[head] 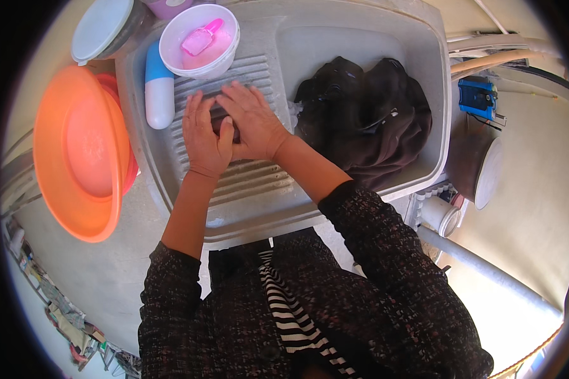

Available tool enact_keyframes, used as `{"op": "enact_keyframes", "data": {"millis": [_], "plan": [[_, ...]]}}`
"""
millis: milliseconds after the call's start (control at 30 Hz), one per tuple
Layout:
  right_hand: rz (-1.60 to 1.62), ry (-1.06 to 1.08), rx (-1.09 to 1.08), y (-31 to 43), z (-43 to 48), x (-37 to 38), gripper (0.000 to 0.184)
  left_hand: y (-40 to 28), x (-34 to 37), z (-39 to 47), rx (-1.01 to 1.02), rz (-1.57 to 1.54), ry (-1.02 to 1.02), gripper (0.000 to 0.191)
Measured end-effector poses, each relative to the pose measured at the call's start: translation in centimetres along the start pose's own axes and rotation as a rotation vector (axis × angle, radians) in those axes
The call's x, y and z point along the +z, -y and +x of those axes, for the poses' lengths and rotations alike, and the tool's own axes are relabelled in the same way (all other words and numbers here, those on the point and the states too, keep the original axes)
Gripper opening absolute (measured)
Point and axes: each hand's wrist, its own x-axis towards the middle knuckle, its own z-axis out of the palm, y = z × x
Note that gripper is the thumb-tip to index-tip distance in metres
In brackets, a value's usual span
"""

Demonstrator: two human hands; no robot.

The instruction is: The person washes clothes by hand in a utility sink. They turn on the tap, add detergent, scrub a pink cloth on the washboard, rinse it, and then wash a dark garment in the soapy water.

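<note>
A grey laundry sink (308, 208) lies before me, with a ribbed washboard (246, 182) on its left side. My left hand (206, 137) and my right hand (256, 123) are side by side, palms down over the ridges, the thumbs close together. Between them shows a small dark thing (216, 122), mostly covered by my hands; I cannot tell whether it is cloth, or whether my fingers grip it or only press on it. In the basin to the right sits a heap of wet black cloth (365, 123).
At the washboard's far end stands a white tub (166, 57) holding pink powder and a pink scoop (199, 41). Beside it lies a blue-and-white capsule-shaped container (160, 102). An orange plastic basin (52, 156) leans at the left, and a lidded bucket (102, 28) stands behind it.
</note>
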Motion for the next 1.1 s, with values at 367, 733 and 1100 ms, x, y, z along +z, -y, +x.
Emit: {"op": "enact_keyframes", "data": {"millis": [367,733,1100], "plan": [[-0.127,0.003,0.040,-0.3,-2.2,0.3,0.078,-3.9,-1.5,1.5,-0.088,-0.038,0.098,0.051],[-0.026,-0.009,0.111,2.0,-3.9,0.8,0.078,-3.5,-1.4,-5.3,-0.106,-0.058,0.228,0.056],[0.034,0.048,0.211,4.7,-5.5,1.1,0.072,-6.3,-3.6,-7.6,-0.087,-0.065,0.216,0.063]]}}
